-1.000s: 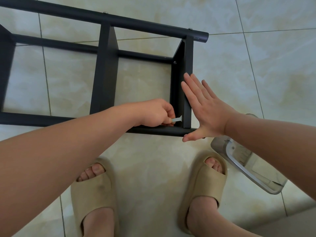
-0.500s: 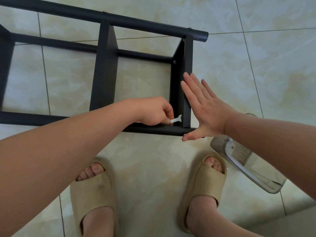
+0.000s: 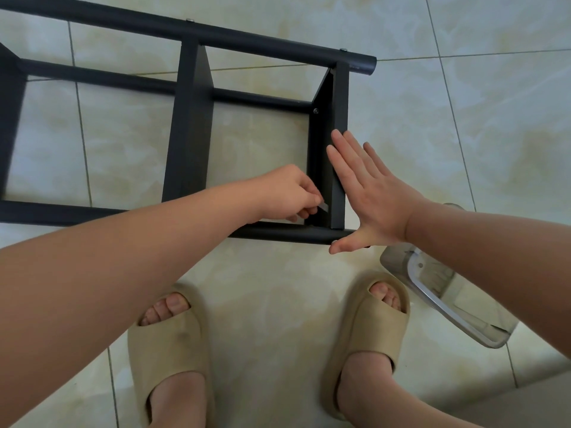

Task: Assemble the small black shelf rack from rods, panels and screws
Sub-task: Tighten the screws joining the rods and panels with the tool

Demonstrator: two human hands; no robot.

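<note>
The black shelf rack (image 3: 191,128) lies on its side, rods running left to right: far rod (image 3: 247,37) with two screw heads on top, near rod (image 3: 278,233) below. The middle panel (image 3: 188,134) and end panel (image 3: 339,103) stand on edge between them. One screw (image 3: 315,111) sits inside the end panel's far corner; a small pale tool (image 3: 323,207) (tip hidden) meets its near corner

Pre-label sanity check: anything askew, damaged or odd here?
Nothing stands out. The rack lies on its side on the tiles, with no visible bends or breaks. The left hand pinches a small silver tool at the end panel's lower corner; the right hand presses flat against that panel.
</note>
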